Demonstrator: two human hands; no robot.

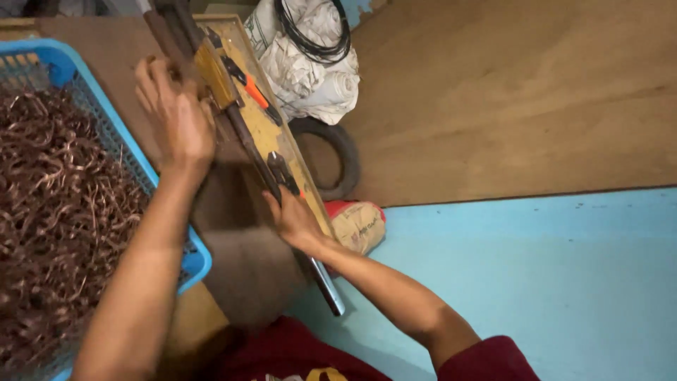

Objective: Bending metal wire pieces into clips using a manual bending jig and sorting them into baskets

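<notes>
My left hand (176,120) is raised with its back toward me. Its curled fingers press against the upper part of a long dark metal bar (248,144), beside a yellow block (215,74); what it grips is hidden. My right hand (293,219) closes around the same bar lower down, and the bar's shiny end (328,286) sticks out past my wrist. The bar lies slantwise over a narrow yellow wooden board (271,137). On the board are an orange-handled tool (254,92) and dark pliers (282,169).
A blue plastic basket (106,120) at the left holds a heap of reddish-brown copper strips (56,212). Beyond the board are a white sack (310,70) with a black cable coil (314,42), a black rubber ring (345,159) and a tan bag (360,224). Brown boards (508,99) meet a blue floor (536,282).
</notes>
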